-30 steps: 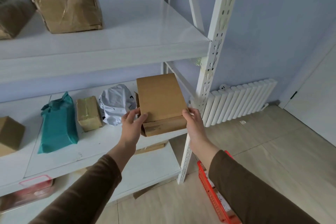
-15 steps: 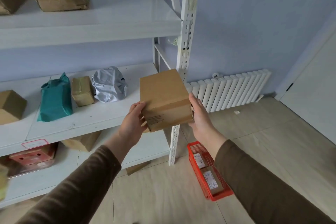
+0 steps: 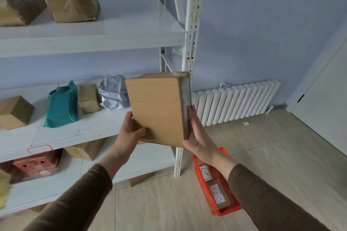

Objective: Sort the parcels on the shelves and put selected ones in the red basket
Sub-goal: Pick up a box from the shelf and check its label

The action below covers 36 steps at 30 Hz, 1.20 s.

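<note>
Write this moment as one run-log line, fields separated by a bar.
both hands hold cardboard box upright in air | left hand | right hand | red basket on floor, two parcels inside

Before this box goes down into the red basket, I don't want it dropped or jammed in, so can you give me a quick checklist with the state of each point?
1. Both hands on the box: ok. The left hand grips its lower left corner and the right hand lies along its right side.
2. Box clear of the shelf: ok, it is held in the air in front of the shelf post.
3. Label readable: cannot tell, the strip on the right side is blurred.
4. Red basket within view: ok, on the floor below the right arm.
5. Room in the basket: cannot tell. Two small parcels lie inside and the right arm hides part of it.
6. Floor around the basket clear: ok where visible.
</note>
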Available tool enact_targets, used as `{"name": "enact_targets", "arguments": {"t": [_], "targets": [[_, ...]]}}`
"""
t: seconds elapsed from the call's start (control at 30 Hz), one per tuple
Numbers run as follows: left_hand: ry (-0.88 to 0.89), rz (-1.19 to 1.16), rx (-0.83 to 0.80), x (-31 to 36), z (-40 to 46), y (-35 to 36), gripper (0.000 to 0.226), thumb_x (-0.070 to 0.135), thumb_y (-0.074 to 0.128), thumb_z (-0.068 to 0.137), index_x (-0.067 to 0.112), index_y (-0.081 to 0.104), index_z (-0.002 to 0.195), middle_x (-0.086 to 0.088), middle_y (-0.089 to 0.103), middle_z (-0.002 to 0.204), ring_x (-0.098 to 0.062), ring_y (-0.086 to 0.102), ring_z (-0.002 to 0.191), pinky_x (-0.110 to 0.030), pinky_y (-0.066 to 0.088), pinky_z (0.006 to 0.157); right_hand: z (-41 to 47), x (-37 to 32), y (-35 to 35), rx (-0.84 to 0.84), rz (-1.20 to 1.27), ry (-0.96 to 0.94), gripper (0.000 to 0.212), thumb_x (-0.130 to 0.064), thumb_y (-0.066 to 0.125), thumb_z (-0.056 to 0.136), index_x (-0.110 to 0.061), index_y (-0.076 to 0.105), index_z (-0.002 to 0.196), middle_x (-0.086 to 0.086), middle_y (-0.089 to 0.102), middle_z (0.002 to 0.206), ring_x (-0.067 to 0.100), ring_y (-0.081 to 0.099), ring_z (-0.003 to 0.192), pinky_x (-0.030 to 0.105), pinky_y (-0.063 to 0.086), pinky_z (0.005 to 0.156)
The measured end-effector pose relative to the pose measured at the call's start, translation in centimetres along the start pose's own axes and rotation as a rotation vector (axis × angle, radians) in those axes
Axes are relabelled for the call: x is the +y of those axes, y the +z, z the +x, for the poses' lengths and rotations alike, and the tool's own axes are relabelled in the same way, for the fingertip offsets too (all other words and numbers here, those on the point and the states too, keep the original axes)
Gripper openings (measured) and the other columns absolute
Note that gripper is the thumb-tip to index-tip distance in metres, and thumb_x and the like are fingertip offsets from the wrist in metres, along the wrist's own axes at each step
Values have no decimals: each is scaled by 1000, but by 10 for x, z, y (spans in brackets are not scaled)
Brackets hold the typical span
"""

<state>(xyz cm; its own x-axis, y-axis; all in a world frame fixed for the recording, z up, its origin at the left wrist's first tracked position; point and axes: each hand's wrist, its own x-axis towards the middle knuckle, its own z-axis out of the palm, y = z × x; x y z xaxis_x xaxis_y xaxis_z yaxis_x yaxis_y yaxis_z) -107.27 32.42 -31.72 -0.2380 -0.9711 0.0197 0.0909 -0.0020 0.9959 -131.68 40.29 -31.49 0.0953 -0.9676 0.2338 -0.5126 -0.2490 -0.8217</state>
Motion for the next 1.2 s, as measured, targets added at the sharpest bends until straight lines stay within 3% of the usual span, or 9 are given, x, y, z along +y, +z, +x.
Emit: {"name": "enact_targets", "arguments": {"t": [0.1,0.2,0.33,0.5,0.63,0.8,0.93,1.07,1.2], "targets": [[176,165,-37,1,-11,9,53,-3,57,72,21,48,119,8,58,99,-10,52,91,-29,53,80,-8,1,0,69,125,60,103,-38,61,83,-53,-12,156,-29,6,167,1,13,156,35,29,123],[232,180,-77,-6,-19,16,52,-11,57,77,25,47,114,19,54,92,-8,51,86,-36,56,85,-8,-1,1,155,208,44,97,-36,59,78,-24,5,158,-37,39,140,-9,45,131,10,43,98],[168,-21,-37,-3,-18,12,42,8,59,83,27,55,120,7,62,106,-14,53,97,-38,50,83,-8,-7,7,225,130,-18,88,-47,63,80,-28,20,155,-11,30,160,-3,36,142,16,38,110],[-75,-284,58,-5,0,-1,29,42,54,101,26,60,124,3,65,129,-21,56,122,-49,50,96,-3,-37,19,300,-32,-128,81,-76,53,85,-28,41,150,-11,29,164,15,28,150,32,28,120],[-218,-313,22,-8,6,-7,52,54,41,104,23,56,144,-8,65,141,-34,59,133,-63,41,113,2,-55,24,338,0,-169,56,-50,43,103,-24,41,153,-13,38,160,16,36,148,49,44,112],[-260,-324,-47,0,3,1,48,48,34,109,26,61,142,-10,70,134,-34,66,124,-59,45,111,6,-64,27,308,124,-127,51,-25,42,107,-23,34,157,-16,37,161,0,33,149,29,35,121],[-290,-345,-27,3,5,5,47,50,38,107,27,66,136,-10,70,134,-33,65,125,-61,43,113,10,-71,21,275,379,7,68,-38,61,95,-33,31,156,-19,38,158,-14,48,128,12,48,96],[-306,-377,-12,2,11,10,49,53,35,107,29,72,127,-10,71,131,-35,64,125,-62,43,112,19,-65,25,105,675,331,76,-80,68,72,-53,45,140,-26,49,148,4,42,142,34,39,116],[-299,-348,-45,-2,18,13,55,59,31,106,29,66,136,-9,70,133,-33,65,125,-62,43,112,32,-42,31,-77,820,532,124,-101,58,50,-53,21,158,-11,19,171,25,16,158,69,22,120]]}}
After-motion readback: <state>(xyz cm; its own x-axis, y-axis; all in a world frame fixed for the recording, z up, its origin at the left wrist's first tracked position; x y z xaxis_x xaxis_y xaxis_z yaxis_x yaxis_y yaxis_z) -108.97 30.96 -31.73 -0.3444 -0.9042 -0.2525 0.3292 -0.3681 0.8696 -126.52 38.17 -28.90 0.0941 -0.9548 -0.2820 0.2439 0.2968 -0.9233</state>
